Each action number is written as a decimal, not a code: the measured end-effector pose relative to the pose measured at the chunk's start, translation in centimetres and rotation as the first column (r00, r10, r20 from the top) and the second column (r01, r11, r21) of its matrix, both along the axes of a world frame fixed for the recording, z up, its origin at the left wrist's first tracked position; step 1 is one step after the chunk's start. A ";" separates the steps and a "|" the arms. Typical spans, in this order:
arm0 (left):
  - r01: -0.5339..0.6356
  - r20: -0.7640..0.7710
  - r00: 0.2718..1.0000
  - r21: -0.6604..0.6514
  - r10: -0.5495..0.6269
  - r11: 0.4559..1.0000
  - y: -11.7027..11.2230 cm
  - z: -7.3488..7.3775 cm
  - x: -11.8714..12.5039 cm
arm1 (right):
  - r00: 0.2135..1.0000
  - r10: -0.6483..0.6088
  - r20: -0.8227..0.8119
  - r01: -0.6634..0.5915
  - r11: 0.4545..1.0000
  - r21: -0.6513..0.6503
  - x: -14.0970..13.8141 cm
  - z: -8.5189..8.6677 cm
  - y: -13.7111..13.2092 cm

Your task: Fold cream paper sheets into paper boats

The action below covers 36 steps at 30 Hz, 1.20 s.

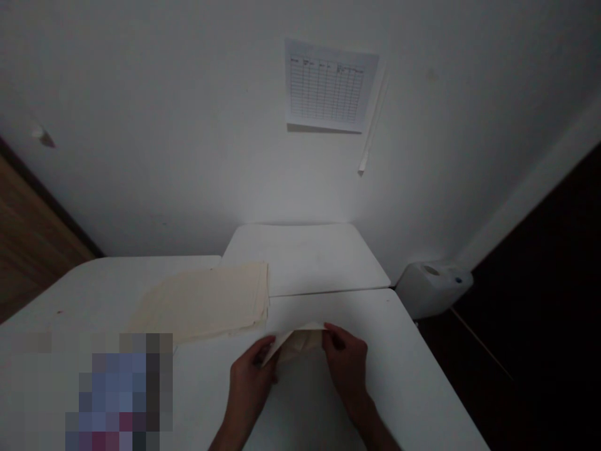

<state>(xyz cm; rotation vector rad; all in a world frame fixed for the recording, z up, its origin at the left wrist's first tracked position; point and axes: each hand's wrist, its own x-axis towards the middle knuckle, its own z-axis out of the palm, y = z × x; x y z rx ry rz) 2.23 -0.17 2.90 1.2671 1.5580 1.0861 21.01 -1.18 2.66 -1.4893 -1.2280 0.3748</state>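
Note:
Both hands are low in the middle of the view, over a white table (pixel 413 376). My left hand (pixel 250 379) and my right hand (pixel 346 360) each pinch an edge of a cream paper envelope or folded sheet (pixel 300 343) held between them, its top lifted open. Just to the left, a stack of similar cream sheets (pixel 206 300) lies flat on the table, apart from both hands.
A second white table (pixel 305 257) stands behind against the wall. A printed grid chart (pixel 328 88) hangs on the wall. A white box-like container (pixel 434 285) sits on the floor at the right. A blurred patch (pixel 117 394) covers the lower left.

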 end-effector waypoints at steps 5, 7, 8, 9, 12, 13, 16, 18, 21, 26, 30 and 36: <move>-0.082 0.015 0.997 0.049 0.081 0.995 -0.1 0.7 0.0 | 0.996 0.044 -0.073 -0.053 0.991 -0.121 -0.1 0.2 0.0; -0.081 -0.033 0.996 0.051 0.082 0.995 -0.1 0.8 0.0 | 0.991 0.041 -0.127 -0.059 0.988 -0.146 -0.2 0.3 -0.1; -0.068 -0.072 0.995 0.052 0.072 0.996 -0.1 0.8 -0.1 | 0.987 0.038 -0.156 -0.063 0.986 -0.157 -0.2 0.4 -0.1; -0.046 -0.119 0.991 0.059 0.053 0.997 -0.1 0.7 -0.3 | 0.982 0.036 -0.185 -0.068 0.983 -0.168 -0.2 0.4 -0.2; 0.060 -0.282 0.959 0.118 -0.025 0.991 -0.1 0.3 -0.8 | 0.969 0.027 -0.246 -0.076 0.978 -0.193 -0.1 0.4 -0.1; 0.099 -0.351 0.935 0.141 -0.044 0.985 -0.1 0.2 -0.9 | 0.970 0.033 -0.241 -0.081 0.978 -0.194 -0.1 0.4 -0.1; 0.180 -0.593 0.803 0.160 -0.051 0.971 -0.3 0.0 -1.2 | 0.986 0.104 -0.128 -0.124 0.979 -0.160 -0.3 0.5 -0.1; 0.202 -0.716 0.697 0.149 -0.035 0.968 -0.5 -0.1 -1.3 | 0.984 0.176 -0.010 -0.176 0.977 -0.122 -0.5 0.5 -0.2; 0.228 -0.795 0.606 0.126 -0.039 0.966 -0.6 -0.1 -1.2 | 0.963 0.239 0.124 -0.229 0.969 -0.090 -0.8 0.2 -0.4; 0.234 -0.814 0.577 0.089 -0.065 0.968 -0.5 -0.1 -1.3 | 0.960 0.218 0.175 -0.205 0.975 -0.091 -0.5 0.1 -0.4; 0.220 -0.818 0.568 0.051 -0.086 0.974 -0.4 -0.2 -1.5 | 0.959 0.151 0.238 -0.116 0.981 -0.156 0.2 0.1 -0.2; 0.258 -0.855 0.512 0.061 -0.083 0.964 -0.5 -0.3 -1.1 | 0.862 0.127 0.490 -0.065 0.988 -0.142 -0.1 -0.3 -0.3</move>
